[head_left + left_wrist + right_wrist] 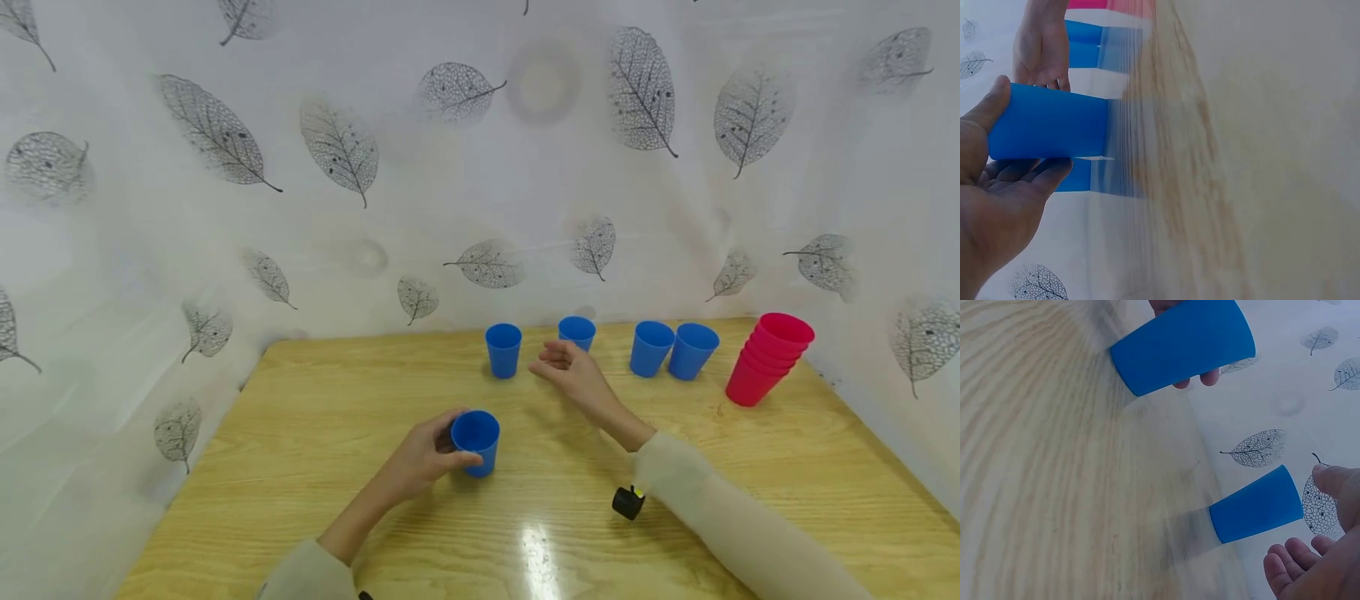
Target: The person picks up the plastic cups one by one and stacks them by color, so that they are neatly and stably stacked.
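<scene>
Pinching the held cup (477,438) with the left hand (420,454), with thumb on the near wall and curled fingers on the other side, near the middle of the tabletop (300,467), well apart from its far edge; not being able to tell if resting on it or just lifting. Holding nothing with the right hand (577,375), but bending its fingers slightly, with thumb apart, near the lone cup (503,352) and in front of the half-hidden cup (577,331), close to the far edge. For good work, probably needing only a light, even pinch, not squeezing the wall, and leaving the mouth facing up. With the right hand, better opening wider than a rim. Also minding the cup pair (651,350) along the far edge and the red stack (759,367) by the far right corner, perhaps toppling easily under a sleeve (712,500).
</scene>
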Motion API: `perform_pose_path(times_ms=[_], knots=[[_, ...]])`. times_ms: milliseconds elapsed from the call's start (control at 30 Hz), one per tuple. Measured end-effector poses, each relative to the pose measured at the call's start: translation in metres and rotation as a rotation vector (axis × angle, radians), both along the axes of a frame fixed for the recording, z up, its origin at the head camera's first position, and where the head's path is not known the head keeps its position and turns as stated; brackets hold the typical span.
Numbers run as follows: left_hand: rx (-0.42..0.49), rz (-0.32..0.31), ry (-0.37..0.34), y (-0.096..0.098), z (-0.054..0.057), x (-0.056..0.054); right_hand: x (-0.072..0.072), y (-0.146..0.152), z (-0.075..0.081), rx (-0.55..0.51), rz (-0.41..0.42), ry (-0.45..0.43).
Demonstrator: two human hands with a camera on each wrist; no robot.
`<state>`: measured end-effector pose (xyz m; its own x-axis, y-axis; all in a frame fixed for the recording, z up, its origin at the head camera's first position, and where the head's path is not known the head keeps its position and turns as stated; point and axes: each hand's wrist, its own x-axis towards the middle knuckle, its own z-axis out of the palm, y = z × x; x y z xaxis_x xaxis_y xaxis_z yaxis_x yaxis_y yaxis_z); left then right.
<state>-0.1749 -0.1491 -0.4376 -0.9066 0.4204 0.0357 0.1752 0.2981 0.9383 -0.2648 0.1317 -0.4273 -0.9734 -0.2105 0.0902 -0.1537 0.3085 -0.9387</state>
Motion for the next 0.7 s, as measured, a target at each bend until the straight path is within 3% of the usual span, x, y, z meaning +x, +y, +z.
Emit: perform_pose_path(times_ms=[267, 700], knots=[[0.001, -0.057, -0.017, 0.002, 0.004, 0.006, -0.013, -0.014, 0.001, 0.005, 0.004, 0.029], [-0.001, -0.09, -0.006, 0.012, 0.003, 0.012, -0.037, -0.03, 0.0, 0.058, 0.022, 0.019]])
